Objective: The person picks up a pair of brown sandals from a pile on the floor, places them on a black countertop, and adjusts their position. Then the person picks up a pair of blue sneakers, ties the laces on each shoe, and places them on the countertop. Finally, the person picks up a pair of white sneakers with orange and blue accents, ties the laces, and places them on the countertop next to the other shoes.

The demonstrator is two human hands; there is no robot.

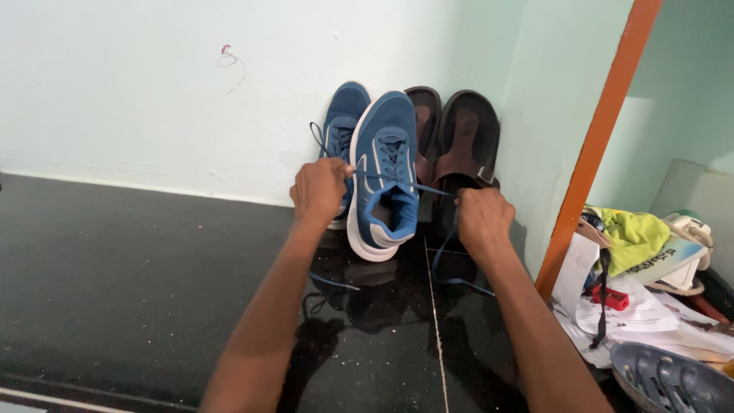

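Left hand: we are pinching the lace, pulling left.
Right hand: gripping lace's other end.
Shoe: leaning between both.

Two sneakers stand toe-up against the wall on the floor: the near sneaker in front, the far sneaker to its left and partly behind it. Two sandals lean on the wall just right of them. The left hand lies before the far sneaker, the right hand before the sandals; a lace runs between the hands across the near sneaker. Right of the post, papers, a cloth and a basket lie heaped.
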